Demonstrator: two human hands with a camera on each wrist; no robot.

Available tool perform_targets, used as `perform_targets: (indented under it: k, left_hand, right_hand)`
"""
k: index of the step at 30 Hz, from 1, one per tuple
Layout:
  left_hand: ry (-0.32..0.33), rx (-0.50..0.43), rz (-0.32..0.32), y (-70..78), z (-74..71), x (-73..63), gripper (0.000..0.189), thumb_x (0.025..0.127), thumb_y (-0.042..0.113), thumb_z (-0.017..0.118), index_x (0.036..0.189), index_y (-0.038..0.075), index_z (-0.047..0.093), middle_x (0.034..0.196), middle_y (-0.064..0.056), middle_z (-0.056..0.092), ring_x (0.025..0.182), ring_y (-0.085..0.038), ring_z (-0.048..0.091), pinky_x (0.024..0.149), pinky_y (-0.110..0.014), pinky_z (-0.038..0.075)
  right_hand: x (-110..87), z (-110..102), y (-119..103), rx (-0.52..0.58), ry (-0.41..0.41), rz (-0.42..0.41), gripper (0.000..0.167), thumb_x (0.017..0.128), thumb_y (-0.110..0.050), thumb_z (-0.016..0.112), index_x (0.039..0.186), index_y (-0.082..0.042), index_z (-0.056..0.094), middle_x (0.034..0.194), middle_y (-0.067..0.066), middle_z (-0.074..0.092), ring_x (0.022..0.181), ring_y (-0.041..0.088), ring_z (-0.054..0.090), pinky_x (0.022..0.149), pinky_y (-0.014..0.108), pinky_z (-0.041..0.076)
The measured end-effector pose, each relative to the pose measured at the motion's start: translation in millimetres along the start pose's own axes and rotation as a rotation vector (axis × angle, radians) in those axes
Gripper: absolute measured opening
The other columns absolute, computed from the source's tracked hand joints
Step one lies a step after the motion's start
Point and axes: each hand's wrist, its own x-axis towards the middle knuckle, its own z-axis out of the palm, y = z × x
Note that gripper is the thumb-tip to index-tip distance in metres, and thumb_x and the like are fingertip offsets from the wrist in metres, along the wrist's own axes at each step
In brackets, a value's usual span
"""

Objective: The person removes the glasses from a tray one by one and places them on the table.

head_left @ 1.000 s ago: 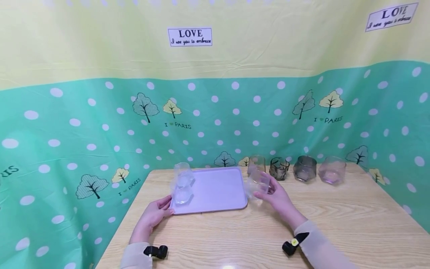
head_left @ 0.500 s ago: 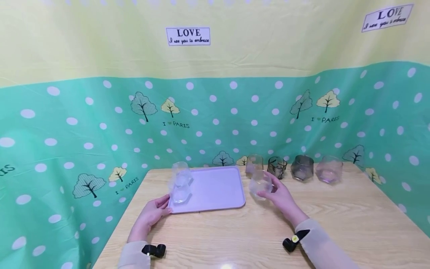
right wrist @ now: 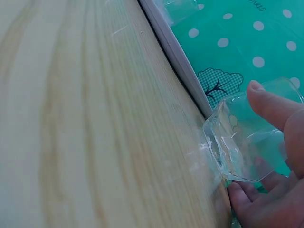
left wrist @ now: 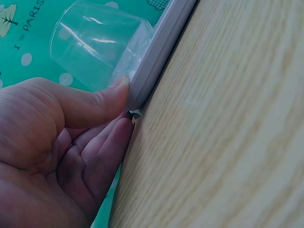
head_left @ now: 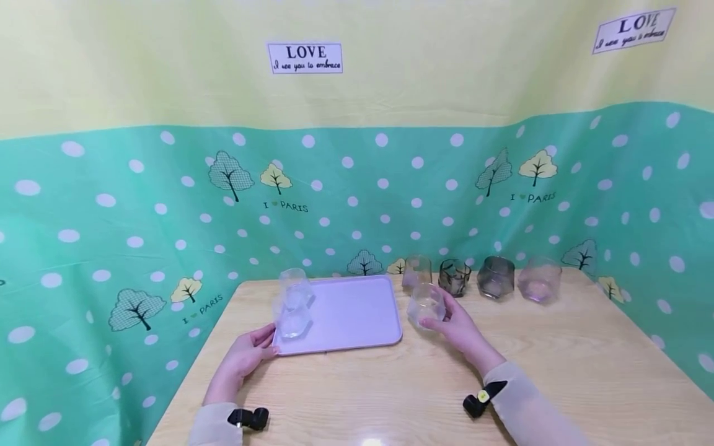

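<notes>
My right hand (head_left: 458, 327) grips a clear faceted drinking glass (head_left: 426, 308) just right of the lilac tray (head_left: 351, 313). In the right wrist view, the thumb lies along the side of the glass (right wrist: 232, 142), with curled fingers on its other side. My left hand (head_left: 242, 359) pinches the tray's near left corner; in the left wrist view, the thumb presses the rim (left wrist: 156, 57) from above, fingertips at its underside. Two clear glasses stand along the tray's left side, the nearer one (head_left: 294, 322) in front of the farther one (head_left: 294, 286).
Along the table's back edge stand an amber-tinted glass (head_left: 417, 272), a dark patterned glass (head_left: 454, 277), a smoky grey glass (head_left: 496, 277) and a pinkish glass (head_left: 539, 282). A green and yellow curtain (head_left: 334, 161) hangs behind the wooden table (head_left: 357, 396).
The glass in my right hand has shifted slightly right, away from the tray's edge, and looks less blurred. My left hand stays at the tray's corner. The head view has drifted a little.
</notes>
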Motion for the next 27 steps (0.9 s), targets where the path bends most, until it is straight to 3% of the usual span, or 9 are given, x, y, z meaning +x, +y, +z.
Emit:
perform_targets:
  k: [5,8,12,18,23,27]
  left_hand:
    - [0.012,0.016,0.041,-7.4,-2.8,-2.8,0.077,0.092,0.014,0.083,0.158,0.000,0.046,0.154,-0.017,0.055,0.154,-0.046,0.031,0.127,-0.064,0.015]
    - [0.010,-0.002,0.071,-6.9,-1.5,-2.5,0.077,0.090,0.012,0.084,0.157,-0.003,0.047,0.153,-0.019,0.055,0.151,-0.044,0.037,0.127,-0.061,0.019]
    - [0.018,-0.033,0.058,-2.6,-0.2,-3.9,0.075,0.089,0.003,0.081,0.156,-0.006,0.047,0.152,-0.022,0.054,0.146,-0.040,0.046,0.125,-0.057,0.029]
    - [0.034,-0.011,0.030,0.2,0.3,-3.3,0.074,0.090,0.002,0.081,0.156,-0.005,0.048,0.152,-0.021,0.055,0.148,-0.040,0.044,0.126,-0.058,0.027]
    - [0.027,-0.013,0.019,-2.1,1.2,-0.7,0.074,0.091,0.004,0.081,0.157,-0.003,0.048,0.153,-0.019,0.055,0.149,-0.040,0.043,0.127,-0.059,0.026]
    - [0.033,-0.011,0.012,-2.8,2.2,-3.1,0.073,0.091,0.005,0.081,0.157,-0.002,0.049,0.154,-0.018,0.055,0.151,-0.041,0.041,0.127,-0.060,0.023]
  right_hand:
    - [-4.7,5,0,0.006,-0.022,0.007,0.092,0.097,-0.018,0.082,0.170,-0.016,0.027,0.174,0.022,0.026,0.157,0.047,0.028,0.129,0.056,0.025]
    - [-5.5,5,-1,0.005,-0.013,0.011,0.091,0.097,-0.020,0.082,0.170,-0.016,0.027,0.174,0.022,0.025,0.158,0.047,0.026,0.129,0.057,0.025]
    - [-3.6,5,-3,-0.005,-0.027,0.027,0.093,0.097,-0.024,0.082,0.171,-0.017,0.025,0.175,0.023,0.022,0.159,0.046,0.022,0.129,0.057,0.023]
    - [-0.3,2,-4,-0.024,-0.043,0.041,0.106,0.095,-0.027,0.085,0.173,-0.014,0.015,0.176,0.025,0.016,0.159,0.049,0.021,0.129,0.057,0.023]
    - [-5.0,6,-24,-0.034,0.087,0.023,0.114,0.090,-0.034,0.088,0.174,-0.019,0.012,0.178,0.019,0.016,0.159,0.048,0.021,0.128,0.060,0.025]
    - [-13.1,26,-50,-0.029,0.277,-0.115,0.104,0.089,-0.032,0.090,0.171,-0.019,0.027,0.175,0.016,0.024,0.157,0.045,0.027,0.127,0.063,0.027]
